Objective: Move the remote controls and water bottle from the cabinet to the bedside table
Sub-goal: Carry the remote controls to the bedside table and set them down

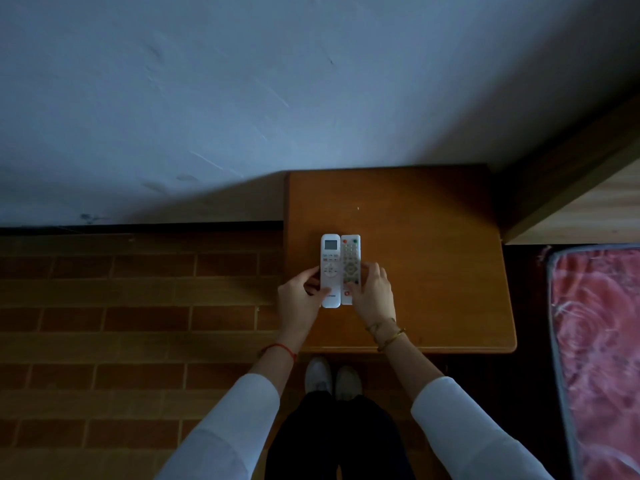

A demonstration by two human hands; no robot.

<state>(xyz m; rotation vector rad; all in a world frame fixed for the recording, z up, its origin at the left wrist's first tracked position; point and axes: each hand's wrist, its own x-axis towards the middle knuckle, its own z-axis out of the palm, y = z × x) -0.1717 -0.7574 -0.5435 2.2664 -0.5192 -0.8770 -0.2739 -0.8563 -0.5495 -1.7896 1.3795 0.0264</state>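
1. Remotes lie side by side and touching on the wooden bedside table (433, 237), long axes running away from the person, screen and power-button ends farthest from the hands.
2. White air-conditioner remote (330, 268), with a small display at its far end, sits on the left; the left hand (299, 299) pinches its near left edge, thumb on its face and fingers curled at its side.
3. White TV remote (350, 265), with red and green buttons at its far end, sits just right of it; the right hand (372, 292) rests on its near right edge, fingers curved loosely, and hides part of that edge.
4. Beyond the hands, bare tabletop reaches a pale wall (242, 98).
5. Right of the right hand, well apart, a red patterned mattress (599, 341) is cut off by the frame; left of the left hand is brick-patterned floor (138, 306).
6. Dim light blurs the button labels.
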